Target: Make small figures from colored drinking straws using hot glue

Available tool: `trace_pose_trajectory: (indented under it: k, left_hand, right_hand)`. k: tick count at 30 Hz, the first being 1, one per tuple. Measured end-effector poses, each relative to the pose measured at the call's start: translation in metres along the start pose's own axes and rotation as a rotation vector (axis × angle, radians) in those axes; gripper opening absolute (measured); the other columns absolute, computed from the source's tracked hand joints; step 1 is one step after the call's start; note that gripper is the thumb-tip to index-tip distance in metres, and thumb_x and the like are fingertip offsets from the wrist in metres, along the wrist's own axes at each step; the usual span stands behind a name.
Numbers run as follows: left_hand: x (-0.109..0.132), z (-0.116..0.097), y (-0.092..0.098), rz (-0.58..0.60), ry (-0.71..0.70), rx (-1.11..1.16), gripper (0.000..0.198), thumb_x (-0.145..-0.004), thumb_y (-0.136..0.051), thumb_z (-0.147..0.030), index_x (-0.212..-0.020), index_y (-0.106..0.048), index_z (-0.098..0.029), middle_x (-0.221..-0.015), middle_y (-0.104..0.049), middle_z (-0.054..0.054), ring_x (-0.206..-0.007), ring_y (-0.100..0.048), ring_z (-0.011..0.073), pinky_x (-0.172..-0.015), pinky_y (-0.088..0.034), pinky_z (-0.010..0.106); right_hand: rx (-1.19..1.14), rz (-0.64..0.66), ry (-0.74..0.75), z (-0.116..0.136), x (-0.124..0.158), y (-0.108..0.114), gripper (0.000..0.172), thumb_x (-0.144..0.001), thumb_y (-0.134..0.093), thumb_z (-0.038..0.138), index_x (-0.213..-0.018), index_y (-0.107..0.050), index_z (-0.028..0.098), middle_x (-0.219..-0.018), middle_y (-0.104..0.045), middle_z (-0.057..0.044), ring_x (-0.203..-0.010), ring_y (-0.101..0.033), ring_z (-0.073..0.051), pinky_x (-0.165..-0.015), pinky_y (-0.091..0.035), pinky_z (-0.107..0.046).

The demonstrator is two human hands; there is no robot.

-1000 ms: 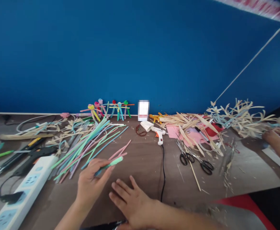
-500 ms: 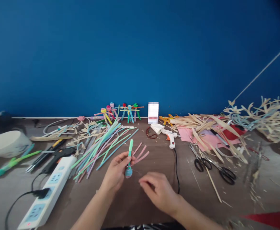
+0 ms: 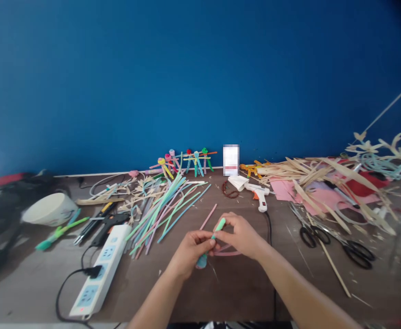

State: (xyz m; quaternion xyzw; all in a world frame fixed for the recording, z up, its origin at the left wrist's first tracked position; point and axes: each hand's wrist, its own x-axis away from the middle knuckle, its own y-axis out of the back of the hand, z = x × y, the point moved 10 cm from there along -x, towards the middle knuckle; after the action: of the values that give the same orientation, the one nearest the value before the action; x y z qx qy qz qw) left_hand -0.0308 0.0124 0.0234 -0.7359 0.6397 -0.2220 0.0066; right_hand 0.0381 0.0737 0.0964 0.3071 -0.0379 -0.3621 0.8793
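My left hand (image 3: 194, 251) is closed in a pinch around a small green and blue pipe-cleaner piece (image 3: 202, 261), whose rounded blue end hangs below the fingers. My right hand (image 3: 238, 234) grips the same piece higher up, thumb and fingers closed by its light green tip (image 3: 220, 224). The fingertips of both hands nearly meet and hide the middle of the piece. A pink pipe cleaner (image 3: 208, 216) shows behind the hands, and more pink strands (image 3: 228, 253) show under my right hand. Whether these pink strands are attached to the piece, I cannot tell.
Loose pastel pipe cleaners (image 3: 168, 205) lie left of centre, near a power strip (image 3: 113, 267) and a white bowl (image 3: 49, 209). Small pipe-cleaner figures (image 3: 196, 162) stand by the wall. Rightward are a white glue gun (image 3: 261, 194), scissors (image 3: 358, 253) and pale strips (image 3: 303, 169).
My right hand has moved up and inward from beside the piece and now pinches it. The piece tilts right. The camera view has turned left, so the table appears shifted right.
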Motion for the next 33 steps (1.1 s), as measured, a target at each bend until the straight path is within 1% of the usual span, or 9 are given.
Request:
trace_pose_trajectory:
  k: [5,7,11,13,15,19,22,26,33]
  left_hand:
    - [0.003,0.012,0.011,-0.012,0.033,0.118,0.023,-0.060,-0.069,-0.024,-0.078,-0.065,-0.011,-0.062,-0.065,0.007,-0.049,-0.052,0.0074,-0.048,-0.037,0.017]
    - [0.005,0.012,0.017,-0.033,0.031,0.128,0.021,-0.061,-0.069,-0.025,-0.074,-0.064,-0.010,-0.060,-0.064,0.007,-0.048,-0.051,0.0070,-0.047,-0.037,0.016]
    - [0.017,0.006,0.052,-0.235,0.010,0.198,0.020,-0.059,-0.069,-0.026,-0.071,-0.061,-0.012,-0.055,-0.060,0.002,-0.043,-0.049,0.0067,-0.035,-0.032,0.014]
    - [0.027,0.004,0.072,-0.326,-0.001,0.285,0.022,-0.059,-0.069,-0.027,-0.074,-0.058,-0.014,-0.055,-0.058,-0.001,-0.040,-0.048,0.0063,-0.029,-0.028,0.013]
    - [0.037,0.004,0.088,-0.373,-0.012,0.354,0.022,-0.061,-0.067,-0.026,-0.077,-0.057,-0.015,-0.054,-0.056,-0.003,-0.039,-0.047,0.0059,-0.028,-0.029,0.012]
    - [0.056,0.001,0.107,-0.410,-0.073,0.399,0.020,-0.063,-0.066,-0.026,-0.076,-0.056,-0.014,-0.054,-0.054,-0.003,-0.040,-0.048,0.0055,-0.030,-0.035,0.012]
    - [0.066,0.002,0.113,-0.429,-0.091,0.425,0.021,-0.061,-0.067,-0.026,-0.073,-0.056,-0.013,-0.055,-0.053,-0.003,-0.041,-0.048,0.0046,-0.034,-0.039,0.012]
    - [0.071,0.007,0.115,-0.445,-0.081,0.407,0.022,-0.059,-0.068,-0.027,-0.072,-0.056,-0.013,-0.055,-0.053,-0.003,-0.042,-0.047,0.0041,-0.038,-0.041,0.013]
    - [0.064,0.007,0.098,-0.391,-0.078,0.334,0.023,-0.058,-0.068,-0.029,-0.070,-0.056,-0.013,-0.055,-0.051,-0.002,-0.044,-0.045,0.0050,-0.038,-0.038,0.015]
  right_hand:
    - [-0.086,0.018,-0.025,-0.004,-0.003,-0.011,0.009,-0.072,-0.054,0.021,-0.065,-0.058,0.017,-0.070,-0.056,0.001,-0.073,-0.052,-0.014,-0.068,-0.039,-0.024]
    - [-0.087,0.066,-0.009,-0.003,-0.005,-0.017,0.010,-0.070,-0.057,0.026,-0.075,-0.061,0.019,-0.076,-0.058,0.000,-0.076,-0.052,-0.014,-0.069,-0.040,-0.024]
    - [-0.201,0.223,-0.101,-0.023,-0.023,-0.037,0.051,-0.064,-0.064,0.033,-0.111,-0.052,0.018,-0.086,-0.061,-0.002,-0.070,-0.054,-0.013,-0.063,-0.042,-0.023]
    - [-0.302,0.301,-0.181,-0.036,-0.039,-0.053,0.037,-0.069,-0.059,0.028,-0.104,-0.057,0.015,-0.078,-0.062,-0.002,-0.068,-0.055,-0.012,-0.061,-0.042,-0.021]
    - [-0.316,0.204,-0.321,-0.057,-0.060,-0.058,0.017,-0.069,-0.058,0.019,-0.085,-0.064,0.015,-0.074,-0.062,-0.001,-0.065,-0.055,-0.010,-0.059,-0.041,-0.018]
    - [-0.350,0.187,-0.462,-0.070,-0.099,-0.087,0.016,-0.076,-0.051,0.016,-0.090,-0.060,0.015,-0.074,-0.061,0.000,-0.046,-0.051,-0.005,-0.041,-0.036,-0.016]
    - [-0.364,0.187,-0.588,-0.075,-0.121,-0.108,0.022,-0.084,-0.042,0.025,-0.096,-0.055,0.012,-0.082,-0.060,-0.005,-0.052,-0.054,-0.008,-0.044,-0.042,-0.020]
    - [-0.364,0.236,-0.723,-0.077,-0.135,-0.135,0.029,-0.083,-0.046,0.029,-0.109,-0.048,0.014,-0.107,-0.052,-0.007,-0.089,-0.054,-0.018,-0.074,-0.046,-0.037]
    - [-0.290,0.234,-0.742,-0.073,-0.136,-0.155,0.027,-0.083,-0.047,0.029,-0.103,-0.052,0.012,-0.101,-0.055,-0.008,-0.086,-0.055,-0.018,-0.072,-0.047,-0.035]
